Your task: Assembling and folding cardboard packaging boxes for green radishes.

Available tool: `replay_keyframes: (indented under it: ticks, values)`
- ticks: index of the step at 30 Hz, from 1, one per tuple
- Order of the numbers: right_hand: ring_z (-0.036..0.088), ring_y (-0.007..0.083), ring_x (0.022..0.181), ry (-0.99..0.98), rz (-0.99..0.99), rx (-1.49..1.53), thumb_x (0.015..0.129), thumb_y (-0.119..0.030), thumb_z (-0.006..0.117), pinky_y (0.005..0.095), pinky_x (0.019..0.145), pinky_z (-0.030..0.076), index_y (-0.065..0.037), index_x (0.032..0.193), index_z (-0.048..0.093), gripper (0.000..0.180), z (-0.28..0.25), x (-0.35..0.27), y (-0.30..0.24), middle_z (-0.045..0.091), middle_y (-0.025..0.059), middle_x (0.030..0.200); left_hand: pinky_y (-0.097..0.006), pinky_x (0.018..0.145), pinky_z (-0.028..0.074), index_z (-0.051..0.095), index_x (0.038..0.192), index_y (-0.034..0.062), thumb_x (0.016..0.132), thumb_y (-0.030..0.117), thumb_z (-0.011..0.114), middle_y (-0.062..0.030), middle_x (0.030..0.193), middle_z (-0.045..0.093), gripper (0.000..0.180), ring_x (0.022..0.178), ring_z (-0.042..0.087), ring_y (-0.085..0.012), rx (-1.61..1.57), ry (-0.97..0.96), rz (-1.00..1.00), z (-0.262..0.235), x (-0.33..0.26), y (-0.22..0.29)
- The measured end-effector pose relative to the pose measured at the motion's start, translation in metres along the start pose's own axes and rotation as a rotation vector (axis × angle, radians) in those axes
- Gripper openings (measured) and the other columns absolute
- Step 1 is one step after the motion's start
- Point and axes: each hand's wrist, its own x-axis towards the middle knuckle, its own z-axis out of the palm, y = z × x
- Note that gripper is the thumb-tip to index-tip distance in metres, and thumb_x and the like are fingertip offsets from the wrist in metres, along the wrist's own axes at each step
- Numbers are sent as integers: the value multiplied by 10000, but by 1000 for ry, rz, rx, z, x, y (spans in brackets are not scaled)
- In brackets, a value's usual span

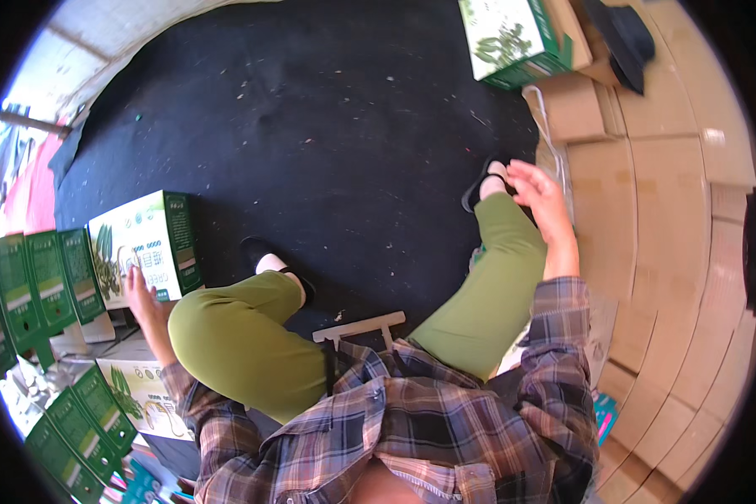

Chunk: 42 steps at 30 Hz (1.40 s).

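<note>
On my left, a white and green printed carton [143,244] stands at the end of a row of boxes, a plant pictured on its white face. My left hand [145,304] is by the lower part of that face, its visible fingers stretched out and apart. Whether the fingertips touch the carton I cannot tell. My right hand [543,200] is raised over my right lower leg, fingers spread and holding nothing. Nearest it are my right shoe [477,190] and a white cord or strip [543,118] along the stacked brown cartons.
Several green boxes [46,286] line the left side, with more green boxes [88,420] nearer me. Brown cartons [613,202] form a wall on the right. At the far right are another printed carton [512,42] and a dark hat [626,42]. Black sheeting [328,143] covers the floor.
</note>
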Motion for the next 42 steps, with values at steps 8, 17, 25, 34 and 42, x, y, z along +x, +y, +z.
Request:
replay_keyframes:
  ticks: [8,17,25,34,42]
  values:
    - [609,171,1041,332,184,296,937,-209,589,312,807,487,-76,1285,552,375,-89,-60,101,614,86,1218,-328,1025,385,506,1333,32,959,99,500,-108,1285,568,380,1195,523,-185,364,-572,647,149,-235,205]
    - [606,181,793,693,755,863,863,-217,619,381,708,502,-113,1048,616,212,-40,-205,353,649,38,893,-324,738,495,587,1228,47,813,50,650,-127,1013,649,420,890,628,-217,1026,-1021,796,257,-296,123]
    - [616,274,929,597,1159,1386,918,-215,529,479,806,495,-68,1055,487,205,76,-268,414,587,121,1013,-342,768,508,581,1241,54,806,82,664,-137,993,652,444,844,628,-233,1148,-939,780,253,-260,94]
    - [554,328,1005,988,1271,1969,914,-458,516,504,849,487,25,1247,360,608,102,-265,427,505,166,1191,-348,777,511,580,1244,62,808,95,659,-136,980,657,444,843,632,-245,1199,-942,825,252,-250,89]
    - [479,196,726,1191,1150,2073,842,-537,619,381,695,480,-151,991,504,430,102,-282,449,487,30,836,-342,784,510,577,1251,62,809,89,665,-130,936,657,452,834,634,-233,1165,-991,776,263,-250,81]
